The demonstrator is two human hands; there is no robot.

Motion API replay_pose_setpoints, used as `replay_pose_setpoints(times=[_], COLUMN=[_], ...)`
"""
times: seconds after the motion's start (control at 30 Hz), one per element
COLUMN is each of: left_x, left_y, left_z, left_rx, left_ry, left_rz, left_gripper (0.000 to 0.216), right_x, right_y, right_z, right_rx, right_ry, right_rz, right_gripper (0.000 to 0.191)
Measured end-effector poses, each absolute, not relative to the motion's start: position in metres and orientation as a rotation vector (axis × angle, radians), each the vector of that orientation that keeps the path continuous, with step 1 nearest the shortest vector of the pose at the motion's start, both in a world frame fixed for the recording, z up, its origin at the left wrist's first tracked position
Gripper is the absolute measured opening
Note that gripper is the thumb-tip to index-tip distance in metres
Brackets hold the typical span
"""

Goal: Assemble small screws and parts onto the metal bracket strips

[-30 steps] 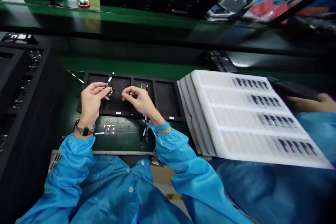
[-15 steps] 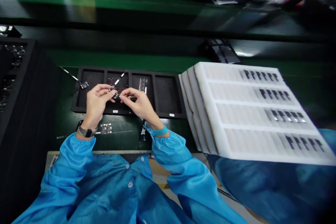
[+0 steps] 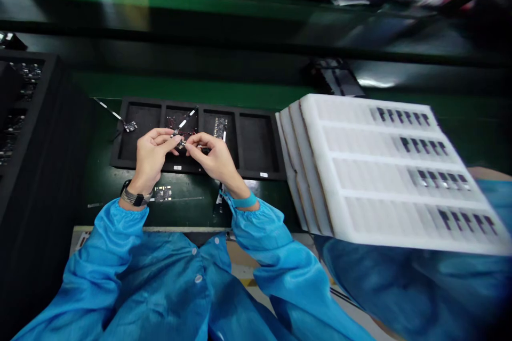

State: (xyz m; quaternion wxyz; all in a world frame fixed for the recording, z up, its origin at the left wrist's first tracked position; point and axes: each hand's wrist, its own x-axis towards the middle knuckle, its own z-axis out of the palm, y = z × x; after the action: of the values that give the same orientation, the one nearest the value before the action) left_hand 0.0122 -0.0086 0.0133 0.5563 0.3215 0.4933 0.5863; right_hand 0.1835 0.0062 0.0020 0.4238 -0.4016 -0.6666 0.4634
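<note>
Head view: left hand (image 3: 152, 154) in pinch on small board (image 3: 181, 144), right hand (image 3: 216, 157) in narrow pinch alongside.

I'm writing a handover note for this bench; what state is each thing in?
Left hand, closed on a small circuit board.
Right hand, pinching; what it grips is unclear.
Black tray, lying flat, wires in one compartment.
White trays, stacked; dark pieces in the top one.
Loose board, flat on the bench.
Watch, on left wrist.
Blue band, worn.
</note>
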Motion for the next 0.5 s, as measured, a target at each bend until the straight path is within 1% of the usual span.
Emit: replay_pose_setpoints(times=[0.27, 0.5], left_x=[0.0150, 0.0188], left_y=[-0.0094, -0.0096], left_z=[0.0107, 0.0069], left_rx=[0.784, 0.690], left_ry=[1.192, 1.202], left_rz=[1.394, 1.413], left_gripper=[0.033, 0.030], right_x=[0.1839, 0.1816], right_y=[0.0060, 0.0050], right_z=[0.0008, -0.0016], right_rx=[-1.027, -1.033], right_ry=[-1.633, -1.575], right_rz=[1.194, 1.250], right_gripper=[0.020, 0.027])
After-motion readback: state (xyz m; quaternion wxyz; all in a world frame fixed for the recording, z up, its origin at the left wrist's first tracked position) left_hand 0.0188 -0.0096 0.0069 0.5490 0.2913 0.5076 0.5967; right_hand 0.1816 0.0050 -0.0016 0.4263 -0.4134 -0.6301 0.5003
